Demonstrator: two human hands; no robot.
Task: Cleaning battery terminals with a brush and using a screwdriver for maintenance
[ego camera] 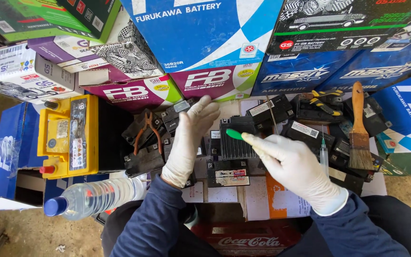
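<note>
Nearest, a clear water bottle (93, 196) with a blue cap lies to the left of the left hand (190, 140), which is raised flat, fingers spread, gripping nothing. The right hand (293, 169) pinches a small green-handled tool (234, 134) (tip hidden) just above the small black batteries (236, 138). Beyond the right hand rests a paintbrush (358, 128), handy.

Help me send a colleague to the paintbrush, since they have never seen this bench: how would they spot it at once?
Start at the stacked battery boxes along the back, then look down to the small black batteries on the person's right. The paintbrush lies on them, beyond the gloved right hand. It alone has a long plain wooden handle and dark bristles, pointing toward the person.
</note>
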